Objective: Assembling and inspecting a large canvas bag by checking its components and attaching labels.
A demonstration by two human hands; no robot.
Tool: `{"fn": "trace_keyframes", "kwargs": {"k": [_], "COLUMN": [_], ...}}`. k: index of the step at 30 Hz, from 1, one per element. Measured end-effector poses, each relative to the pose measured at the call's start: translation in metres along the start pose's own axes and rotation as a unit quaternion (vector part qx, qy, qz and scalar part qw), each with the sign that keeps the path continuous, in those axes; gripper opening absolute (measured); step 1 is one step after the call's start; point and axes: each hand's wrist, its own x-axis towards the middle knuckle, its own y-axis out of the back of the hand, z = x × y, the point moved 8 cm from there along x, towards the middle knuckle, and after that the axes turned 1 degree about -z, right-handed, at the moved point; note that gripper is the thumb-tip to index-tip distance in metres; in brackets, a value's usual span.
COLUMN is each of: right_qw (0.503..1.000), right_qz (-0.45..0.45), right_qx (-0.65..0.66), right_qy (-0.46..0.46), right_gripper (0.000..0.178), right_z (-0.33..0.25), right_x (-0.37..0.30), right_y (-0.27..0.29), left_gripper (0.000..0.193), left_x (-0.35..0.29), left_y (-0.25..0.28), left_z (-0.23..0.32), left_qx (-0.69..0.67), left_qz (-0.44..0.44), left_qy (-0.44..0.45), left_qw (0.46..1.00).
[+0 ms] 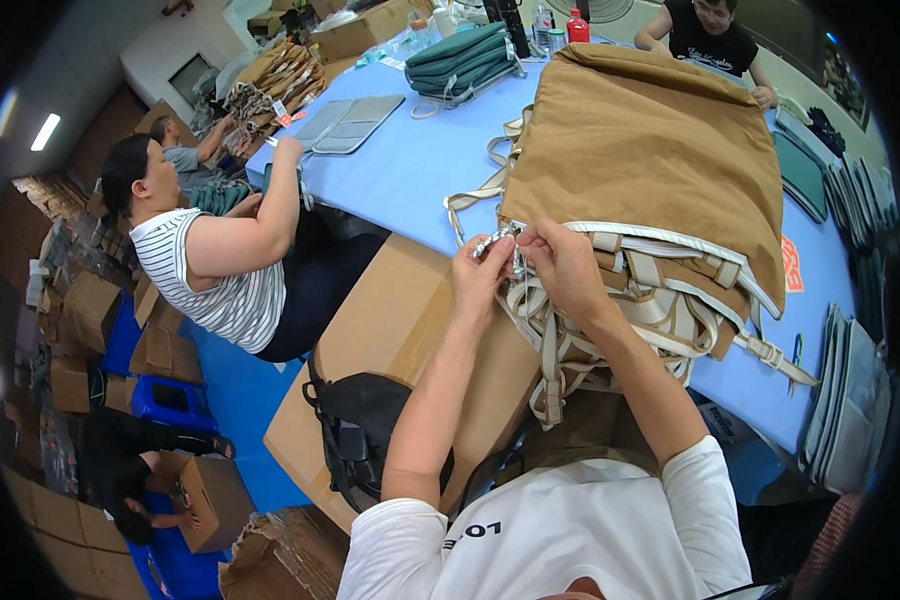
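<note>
My left hand pinches a thin silvery strip between thumb and fingers; its exact kind is too small to tell. Close beside it, my right hand has its fingers curled together in a pinch, and what lies between them is hidden. Both hands are at the near left corner of a pile of brown fabric bags. Cream webbing straps with white-bound edges hang from the near side of the pile, below and right of my hands.
A blue-covered table bears the pile, green folded bags and grey panels. Scissors lie at the right. A large carton with a black backpack stands at my left. Co-workers sit left and across; another bends over a box.
</note>
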Motion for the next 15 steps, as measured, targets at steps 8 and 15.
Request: {"fn": "trace_keyframes", "kwargs": {"k": [8,15], "right_qw": [0.999,0.993], "right_qz": [-0.028,0.003], "right_qx": [-0.013,-0.108], "right_qy": [-0.034,0.037], "right_gripper": [0.018,0.014], "right_z": [0.001,-0.012], "right_x": [-0.003,-0.004], "right_y": [-0.003,0.006], "left_gripper": [0.009,0.008], "left_x": [0.008,0.01], "left_y": [-0.004,-0.005], "left_z": [0.005,0.004], "left_qx": [0.044,0.048], "left_qz": [-0.02,-0.049], "left_qy": [0.022,0.075], "left_qw": [0.999,0.995]}}
